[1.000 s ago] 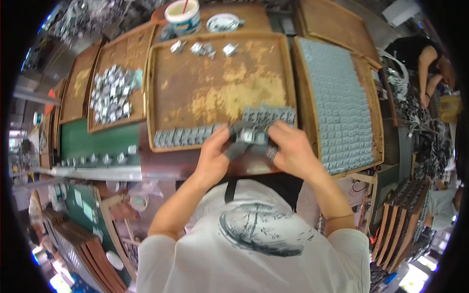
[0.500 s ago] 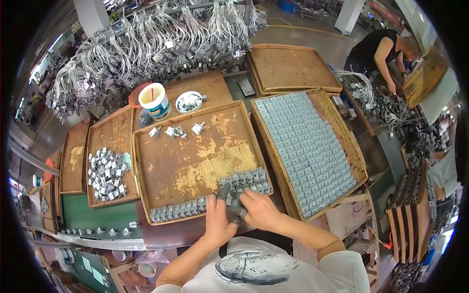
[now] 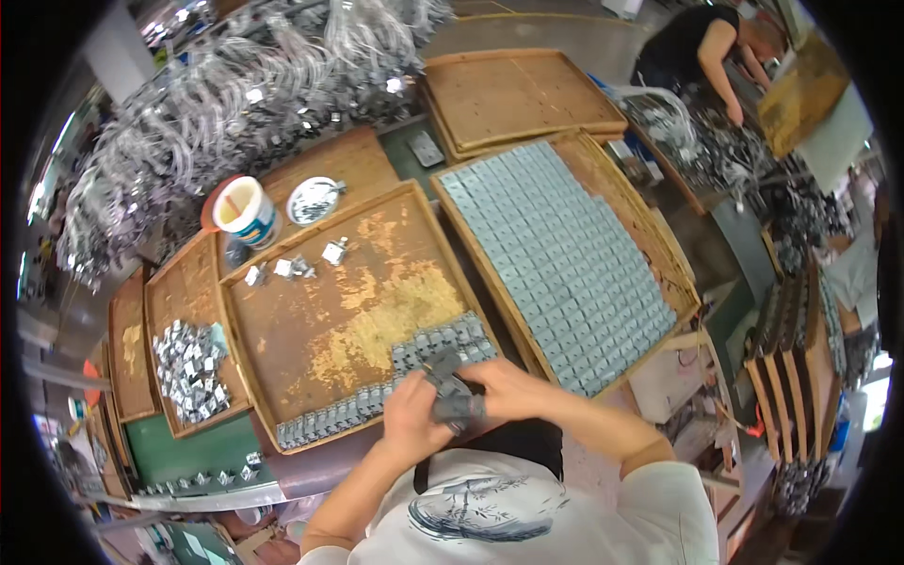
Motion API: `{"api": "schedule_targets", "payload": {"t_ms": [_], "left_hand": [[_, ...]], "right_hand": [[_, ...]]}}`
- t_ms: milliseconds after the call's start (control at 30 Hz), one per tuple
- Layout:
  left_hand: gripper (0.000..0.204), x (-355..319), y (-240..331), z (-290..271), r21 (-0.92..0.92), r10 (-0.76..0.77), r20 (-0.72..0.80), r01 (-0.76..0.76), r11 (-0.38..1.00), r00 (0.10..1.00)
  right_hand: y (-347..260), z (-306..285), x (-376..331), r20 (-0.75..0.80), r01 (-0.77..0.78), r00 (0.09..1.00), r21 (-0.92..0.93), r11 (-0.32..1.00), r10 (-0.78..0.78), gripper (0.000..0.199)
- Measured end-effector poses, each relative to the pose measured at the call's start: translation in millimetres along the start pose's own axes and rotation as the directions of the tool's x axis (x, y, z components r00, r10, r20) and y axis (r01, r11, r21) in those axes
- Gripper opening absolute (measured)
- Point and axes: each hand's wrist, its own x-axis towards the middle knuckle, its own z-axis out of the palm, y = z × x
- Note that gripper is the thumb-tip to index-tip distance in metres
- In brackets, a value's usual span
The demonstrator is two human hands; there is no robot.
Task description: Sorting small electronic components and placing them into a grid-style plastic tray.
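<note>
My left hand (image 3: 411, 411) and my right hand (image 3: 507, 387) meet over the near right corner of a shallow wooden tray (image 3: 353, 195). Dark grey coverings sit on some of the fingers. Both hands look closed, the fingertips bunched together, and what lies between them is blurred and hidden. Beside them, small grey metal blocks (image 3: 334, 414) stand in a row along the tray's near edge, with a further group of blocks (image 3: 452, 334) just past my fingertips. A few loose silvery parts (image 3: 294, 267) lie near the tray's far side.
Right of the tray, another tray (image 3: 527, 353) holds close rows of grey blocks. A white bucket (image 3: 247, 215) and a white dish of small parts (image 3: 313, 200) stand behind. To the left is a heap of silvery parts (image 3: 188, 367). Cables hang beyond; a person (image 3: 702, 56) bends at the far right.
The whole view has turned and shifted. My hands have come back slightly from the blocks toward my body, and their fingers are drawn closer together.
</note>
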Motion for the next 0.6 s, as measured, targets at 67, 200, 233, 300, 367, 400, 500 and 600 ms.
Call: {"api": "schedule_targets", "payload": {"t_ms": [67,200,233,300,367,400,500,600], "left_hand": [[0.05,6.0,-11.4,0.3,-0.057,-0.035,0.1,0.041,0.998,0.994],[0.06,4.4,-35.8,-21.9,0.019,-0.429,-0.057,0.43,0.902,0.902],[0.058,-3.3,-54.3,-34.3,0.101,-0.43,-0.097,0.439,0.893,0.898],[0.052,-21.1,-93.4,-56.6,0.042,-0.549,-0.156,0.561,0.827,0.821],[0.042,-31.6,-123.0,-75.6,-0.143,-0.771,-0.081,0.758,0.636,0.631],[0.042,-32.0,-125.1,-75.7,-0.142,-0.792,-0.101,0.779,0.611,0.602],[0.037,-45.9,-146.5,-88.9,-0.356,-0.888,0.072,0.844,0.402,0.453],[0.036,-38.0,-148.3,-88.9,-0.334,-0.888,0.218,0.886,0.323,0.406]], "right_hand": [[2.3,-29.2,8.8,0.078,-0.026,0.996,-0.231,0.973,0.045,0.04],[53.1,-130.4,30.5,-0.663,-0.309,0.748,-0.397,0.864,-0.037,0.021],[72.9,-165.6,30.6,-0.815,-0.353,0.576,-0.316,0.881,-0.061,0.022],[120.8,-242.4,26.4,-0.865,-0.49,0.468,-0.422,0.762,-0.178,0.022],[184.3,-290.0,23.4,-0.902,-0.789,0.43,-0.396,0.469,-0.039,0.038],[191.9,-314.3,27.5,-0.825,-0.832,0.519,-0.429,0.351,0.224,0.051],[182.7,-316.5,46.3,-0.78,-0.803,0.559,-0.425,0.417,0.282,0.059],[209.3,-342.2,38.6,-0.737,-0.639,0.603,-0.218,0.737,0.305,0.047]]}}
